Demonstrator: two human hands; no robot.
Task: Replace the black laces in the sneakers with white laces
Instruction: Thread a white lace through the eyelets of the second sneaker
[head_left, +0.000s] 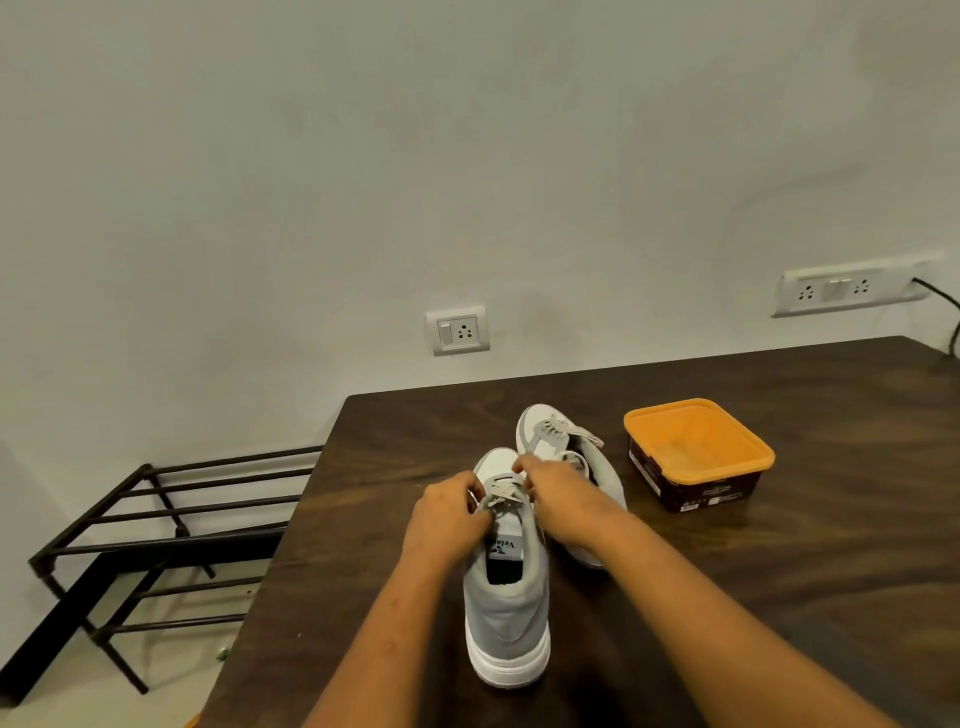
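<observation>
Grey sneaker (506, 597) upright on dark wood table (779, 597), heel twd camera. L hand (449, 514) + R hand (558, 493) curled over its front, both pinching pale lace (504, 491). Just behind, on R: 2nd sneaker (550, 441), already laced pale. Further R: tub (696, 483) w/ orange lid. Wall socket (458, 330) beyond.
</observation>
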